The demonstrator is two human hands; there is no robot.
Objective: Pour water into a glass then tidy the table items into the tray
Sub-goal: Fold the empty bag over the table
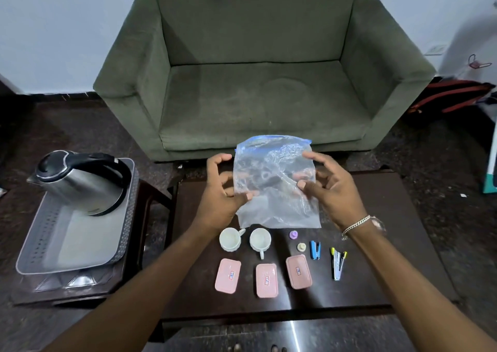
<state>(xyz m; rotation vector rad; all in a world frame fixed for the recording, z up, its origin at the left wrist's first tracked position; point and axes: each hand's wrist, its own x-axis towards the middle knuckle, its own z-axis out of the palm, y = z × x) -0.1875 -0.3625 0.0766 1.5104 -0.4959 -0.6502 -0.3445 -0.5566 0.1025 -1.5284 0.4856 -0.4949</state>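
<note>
I hold a clear plastic zip bag upright above the dark table; my left hand pinches its left edge and my right hand grips its right side. Below the bag stand two white cups. In front of them lie three pink lidded boxes. A steel kettle stands in the grey tray on a side table at the left.
Two small caps, a blue stapler and several pens lie on the table's right part. A green armchair stands behind the table. A red-and-black bag lies on the floor at the right.
</note>
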